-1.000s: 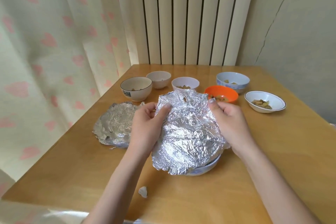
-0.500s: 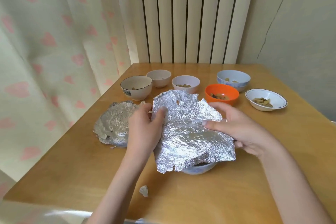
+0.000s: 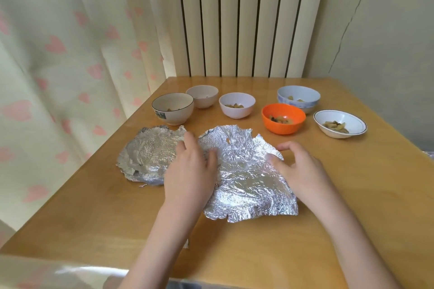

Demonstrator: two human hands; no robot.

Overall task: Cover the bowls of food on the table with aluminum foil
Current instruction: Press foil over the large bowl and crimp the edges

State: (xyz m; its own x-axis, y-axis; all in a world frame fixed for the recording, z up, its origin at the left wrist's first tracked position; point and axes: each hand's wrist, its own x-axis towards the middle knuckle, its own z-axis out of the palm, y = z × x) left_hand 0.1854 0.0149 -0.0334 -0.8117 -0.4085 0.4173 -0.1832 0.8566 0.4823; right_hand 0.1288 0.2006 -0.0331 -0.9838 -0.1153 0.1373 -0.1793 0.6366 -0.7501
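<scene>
A crumpled aluminum foil sheet [image 3: 244,171] lies spread over the near bowl, which is fully hidden under it. My left hand [image 3: 190,171] rests flat on the sheet's left edge, fingers spread. My right hand [image 3: 298,166] cups over its right edge, thumb and fingertips pressing down. A second foil-covered dish [image 3: 150,155] sits just left. Behind stand uncovered bowls with food: a dark-rimmed white bowl [image 3: 173,108], a beige bowl [image 3: 202,96], a white bowl [image 3: 237,104], an orange bowl [image 3: 283,118], a blue bowl [image 3: 298,98] and a shallow white dish [image 3: 340,123].
The wooden table [image 3: 352,195] ends close to my body. A small foil scrap [image 3: 187,244] lies by my left forearm. A heart-patterned curtain [image 3: 70,77] hangs at the left, and a ribbed radiator [image 3: 234,19] stands behind the table.
The foil has come down flatter over the near bowl, whose front rim no longer shows. My right hand slid from the sheet's top to its right edge; my left hand flattened on the left edge.
</scene>
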